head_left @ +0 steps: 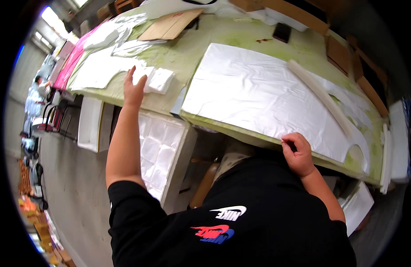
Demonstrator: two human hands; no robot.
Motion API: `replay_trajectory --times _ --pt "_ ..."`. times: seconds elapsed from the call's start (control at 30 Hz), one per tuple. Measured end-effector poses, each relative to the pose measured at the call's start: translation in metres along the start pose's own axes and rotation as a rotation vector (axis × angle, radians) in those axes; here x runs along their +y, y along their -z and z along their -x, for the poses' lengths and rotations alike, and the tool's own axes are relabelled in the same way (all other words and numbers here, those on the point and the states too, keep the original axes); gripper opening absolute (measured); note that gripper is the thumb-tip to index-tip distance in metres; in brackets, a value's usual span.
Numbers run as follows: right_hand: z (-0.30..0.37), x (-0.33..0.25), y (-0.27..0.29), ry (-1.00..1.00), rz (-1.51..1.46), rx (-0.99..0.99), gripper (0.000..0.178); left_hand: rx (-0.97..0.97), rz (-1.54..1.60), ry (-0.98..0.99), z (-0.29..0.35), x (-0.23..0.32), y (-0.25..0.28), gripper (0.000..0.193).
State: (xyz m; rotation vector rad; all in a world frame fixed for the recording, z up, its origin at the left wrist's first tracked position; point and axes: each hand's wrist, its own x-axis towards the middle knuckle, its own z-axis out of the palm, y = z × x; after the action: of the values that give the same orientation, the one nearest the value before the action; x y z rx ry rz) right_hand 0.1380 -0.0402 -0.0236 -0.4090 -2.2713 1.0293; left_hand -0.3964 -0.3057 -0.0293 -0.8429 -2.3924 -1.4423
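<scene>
Green tabletop (185, 58) carries the folded white stack (161, 81), just right of your left hand (134, 90), the nearer one, fingers spread and empty. Your right hand (299, 154) curls by the white sheet (245, 91); its grip I cannot tell.

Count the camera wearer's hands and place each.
2: the bare left hand, left of a small folded white bundle; the bare right hand, by the near edge of the large glossy white sheet. Neither is hidden.

My right hand (298, 153) could slide left over the white sheet (241, 91) easy, but a long pale bar (320, 98) blocks the far right.
</scene>
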Motion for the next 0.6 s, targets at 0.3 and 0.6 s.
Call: replay_trajectory --times 0.3,0.6 --pt "0.001 0.014 0.0 -0.059 -0.069 -0.014 0.019 -0.321 0.212 -0.61 0.096 0.173 -0.096 0.043" --pt "-0.002 0.007 0.001 0.023 0.056 0.002 0.018 -0.717 -0.183 -0.565 0.144 0.199 -0.163 0.047"
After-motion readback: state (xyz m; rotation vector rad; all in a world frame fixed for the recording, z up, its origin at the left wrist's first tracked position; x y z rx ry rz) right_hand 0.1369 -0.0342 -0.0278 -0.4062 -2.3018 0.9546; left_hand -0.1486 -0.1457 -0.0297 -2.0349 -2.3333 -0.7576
